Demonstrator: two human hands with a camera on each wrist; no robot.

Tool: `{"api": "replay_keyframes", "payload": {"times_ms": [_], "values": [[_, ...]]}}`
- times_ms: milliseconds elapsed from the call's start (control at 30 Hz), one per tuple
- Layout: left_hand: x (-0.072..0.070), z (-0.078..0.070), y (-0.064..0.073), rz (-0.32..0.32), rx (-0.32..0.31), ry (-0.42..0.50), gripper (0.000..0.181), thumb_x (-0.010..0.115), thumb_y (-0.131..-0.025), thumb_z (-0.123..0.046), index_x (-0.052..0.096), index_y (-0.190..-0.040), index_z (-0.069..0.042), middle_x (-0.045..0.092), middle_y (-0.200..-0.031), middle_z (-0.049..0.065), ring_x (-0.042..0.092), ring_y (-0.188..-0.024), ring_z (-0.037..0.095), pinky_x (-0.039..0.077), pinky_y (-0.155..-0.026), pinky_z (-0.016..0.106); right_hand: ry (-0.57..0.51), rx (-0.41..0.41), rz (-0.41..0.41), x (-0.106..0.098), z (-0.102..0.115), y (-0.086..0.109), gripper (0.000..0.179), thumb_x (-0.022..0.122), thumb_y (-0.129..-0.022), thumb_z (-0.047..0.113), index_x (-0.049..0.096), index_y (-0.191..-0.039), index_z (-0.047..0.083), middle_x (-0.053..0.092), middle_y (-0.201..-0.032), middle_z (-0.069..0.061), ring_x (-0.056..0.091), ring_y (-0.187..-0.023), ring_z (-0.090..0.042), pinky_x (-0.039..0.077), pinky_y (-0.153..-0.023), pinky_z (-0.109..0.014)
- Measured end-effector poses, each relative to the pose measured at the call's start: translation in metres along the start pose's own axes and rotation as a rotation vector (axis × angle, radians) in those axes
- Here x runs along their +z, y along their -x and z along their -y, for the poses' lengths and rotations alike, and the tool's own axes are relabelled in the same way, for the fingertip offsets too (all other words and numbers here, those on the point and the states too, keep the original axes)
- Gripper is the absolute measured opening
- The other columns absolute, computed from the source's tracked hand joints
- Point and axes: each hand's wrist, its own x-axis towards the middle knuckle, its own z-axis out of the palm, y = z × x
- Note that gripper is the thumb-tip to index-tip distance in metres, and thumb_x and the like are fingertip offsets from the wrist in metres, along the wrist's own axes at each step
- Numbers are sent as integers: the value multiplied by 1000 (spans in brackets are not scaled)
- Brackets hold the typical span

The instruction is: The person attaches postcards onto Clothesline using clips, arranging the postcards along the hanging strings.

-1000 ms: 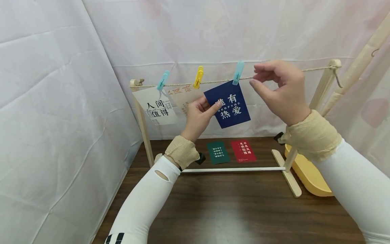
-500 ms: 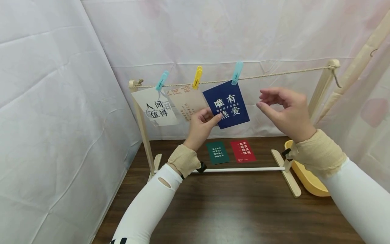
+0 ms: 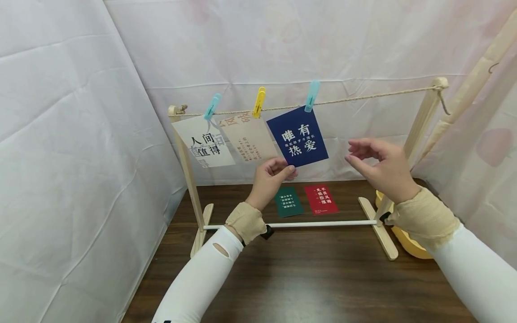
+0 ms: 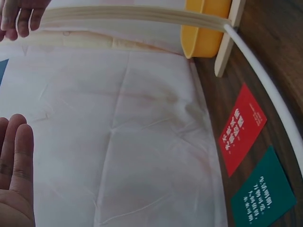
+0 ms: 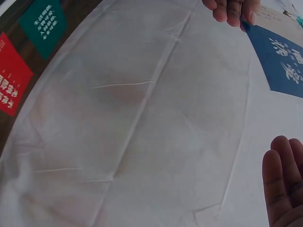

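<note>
A dark blue card point(image 3: 298, 137) with white characters hangs tilted from the rope under a light blue clothespin point(image 3: 312, 96). At its lower left corner, my left hand point(image 3: 272, 179) pinches it lightly between thumb and fingers; the right wrist view shows that hand's fingers point(image 5: 227, 10) at the corner. My right hand point(image 3: 381, 163) hovers to the right of the card, fingers loosely bent, holding nothing. Left of the blue card, a beige card point(image 3: 248, 137) hangs by a yellow clothespin point(image 3: 259, 102), and a white card point(image 3: 206, 143) by another light blue clothespin point(image 3: 212, 106).
The rope point(image 3: 375, 96) runs between two wooden posts joined low by a white rod point(image 3: 323, 224). A green card point(image 3: 289, 202) and a red card point(image 3: 322, 199) lie on the dark wooden table point(image 3: 307, 278). A yellow tray point(image 3: 409, 244) stands by the right post.
My right hand has moved away from the rope and down. My left hand has slid down the blue card to its lower corner. The card stays under its clothespin.
</note>
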Motion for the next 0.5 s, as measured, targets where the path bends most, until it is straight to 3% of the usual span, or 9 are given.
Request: {"api": "replay_keyframes", "payload": {"times_ms": [267,433,500], "values": [[-1,17,9,-18,-71,0,21,71,-103,-4,71,-118,12,76,-110,35,78,-87,12,67,-89,41,22,47,2,-3,-18,26,34,82,-81,-21,77,-112,-10,67,-98,31,65,-82,13,53,-79,-5],[-5,30,10,-10,-79,-54,22,72,-104,-4,71,-118,12,77,-108,31,76,-85,9,67,-87,38,11,90,15,-7,-27,38,33,81,-81,-22,77,-112,-10,67,-98,33,65,-82,14,53,-75,-4],[-6,36,11,-2,-90,-87,21,72,-104,-5,72,-117,11,78,-107,28,78,-86,15,67,-87,41,24,96,15,-9,-31,44,33,81,-81,-22,77,-112,-9,67,-98,32,65,-82,14,53,-75,-3]]}}
